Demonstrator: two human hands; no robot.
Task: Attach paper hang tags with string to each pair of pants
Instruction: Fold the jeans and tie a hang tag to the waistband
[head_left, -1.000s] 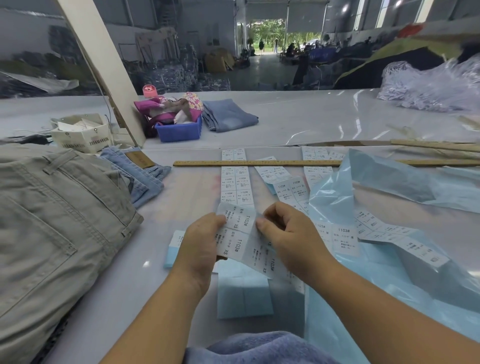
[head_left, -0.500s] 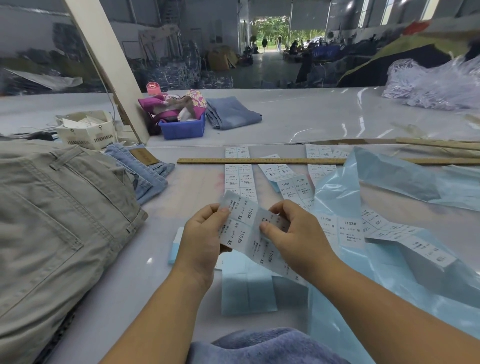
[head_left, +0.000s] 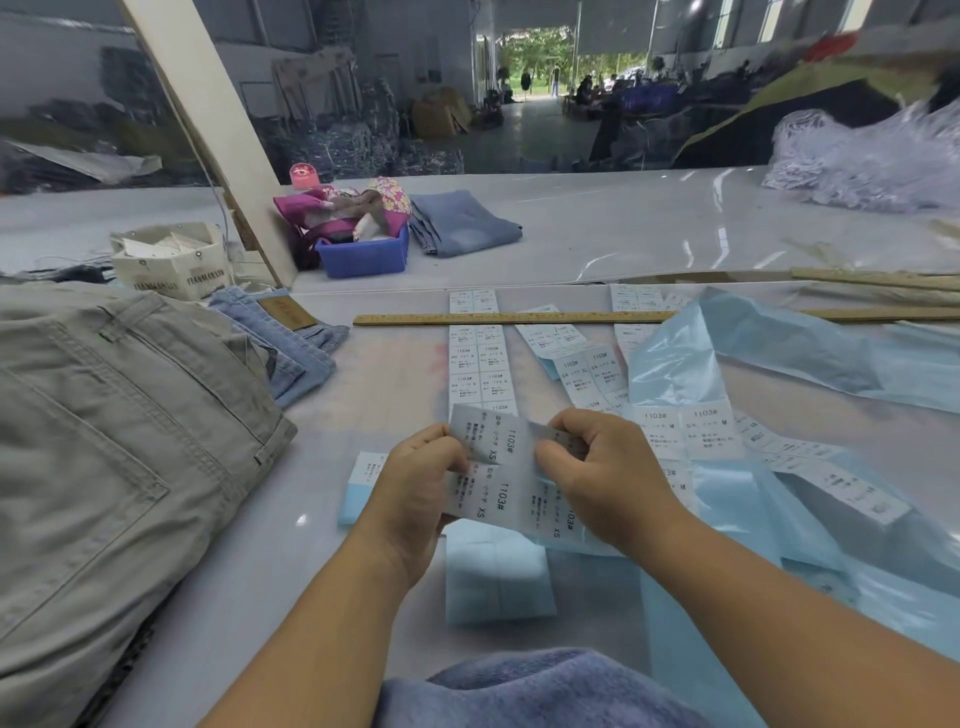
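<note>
Both hands hold one strip of white size labels (head_left: 496, 470) printed "1103# XS", lifted off the table at centre. My left hand (head_left: 415, 483) pinches its left edge; my right hand (head_left: 605, 470) pinches its right part. More label strips (head_left: 480, 364) lie flat beyond, some on pale blue backing sheets (head_left: 498, 582). A pile of khaki pants (head_left: 114, 441) lies at the left, with blue jeans (head_left: 291, 343) behind it. A cream box of paper tags (head_left: 171, 260) stands at the back left.
A long wooden ruler (head_left: 519, 318) lies across the label strips. Crumpled blue plastic film (head_left: 779, 364) covers the right side. At the back are a blue bin (head_left: 363, 254) with cloth, folded jeans (head_left: 465, 223), a slanted wooden post (head_left: 208, 135) and a white string heap (head_left: 872, 161).
Both hands have raised the XS label strip off the table and turned it more upright, drawing closer together on it.
</note>
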